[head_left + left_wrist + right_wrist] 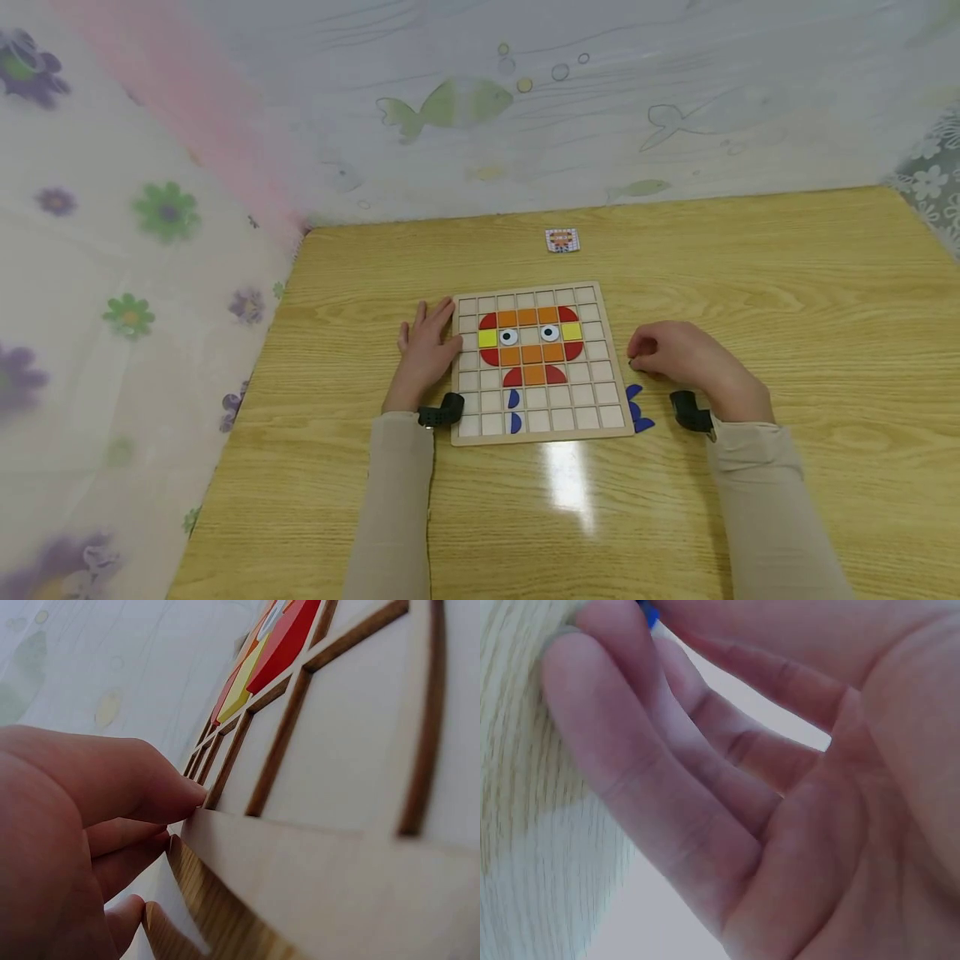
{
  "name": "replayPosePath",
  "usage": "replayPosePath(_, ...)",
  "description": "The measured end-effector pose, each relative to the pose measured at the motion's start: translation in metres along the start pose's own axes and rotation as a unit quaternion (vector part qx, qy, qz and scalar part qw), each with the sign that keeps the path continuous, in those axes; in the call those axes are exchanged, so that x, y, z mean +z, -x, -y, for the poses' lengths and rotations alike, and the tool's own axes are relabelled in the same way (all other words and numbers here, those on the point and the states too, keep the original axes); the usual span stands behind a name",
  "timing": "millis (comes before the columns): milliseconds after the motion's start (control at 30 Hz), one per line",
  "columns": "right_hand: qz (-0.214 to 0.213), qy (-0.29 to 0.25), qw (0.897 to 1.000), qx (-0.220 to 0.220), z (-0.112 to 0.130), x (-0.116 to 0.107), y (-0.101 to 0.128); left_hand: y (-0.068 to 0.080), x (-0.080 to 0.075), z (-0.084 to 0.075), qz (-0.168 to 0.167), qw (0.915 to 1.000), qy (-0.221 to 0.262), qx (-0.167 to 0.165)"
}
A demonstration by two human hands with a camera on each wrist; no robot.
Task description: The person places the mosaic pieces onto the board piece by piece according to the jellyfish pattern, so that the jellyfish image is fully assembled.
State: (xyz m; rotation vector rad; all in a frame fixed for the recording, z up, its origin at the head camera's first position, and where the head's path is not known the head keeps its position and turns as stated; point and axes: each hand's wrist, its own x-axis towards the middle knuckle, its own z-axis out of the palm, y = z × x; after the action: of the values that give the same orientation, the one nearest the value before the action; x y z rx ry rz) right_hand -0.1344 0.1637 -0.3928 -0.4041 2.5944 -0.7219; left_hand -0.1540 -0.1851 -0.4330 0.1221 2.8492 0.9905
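Observation:
A square wooden grid board (pixel 618 421) lies on the table. My left hand (pixel 425 354) rests at its left edge, fingers stretched along the side and thumb (pixel 169 791) on the rim. Red, orange and yellow pieces and two eye pieces (pixel 508 337) form a figure on the grid. Below it sit two blue half-round pieces (pixel 513 398). Right of the board, my right hand (pixel 686 362) pinches a small blue piece (pixel 651 615) between thumb and fingertips, close over the table; the fingers hide most of its shape.
Several loose blue pieces (pixel 636 408) lie against the board's lower right edge, near my right wrist. A small picture card (pixel 562 240) with a similar figure lies behind the board. Patterned walls (pixel 450 167) border the table at the back and left.

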Motion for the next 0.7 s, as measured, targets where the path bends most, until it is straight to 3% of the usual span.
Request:
replayPosePath(400,-0.014,0.031,0.999,-0.005,0.0016,0.0001,-0.0050,-0.0006,-0.0001,0.0001,0.000,1.0000,0.000,-0.004)
replayPosePath(700,-0.030,0.016,0.999,0.000,0.0026,0.0009,-0.0032,0.0000,-0.0005,0.0004,0.000,1.0000,0.005,0.000)
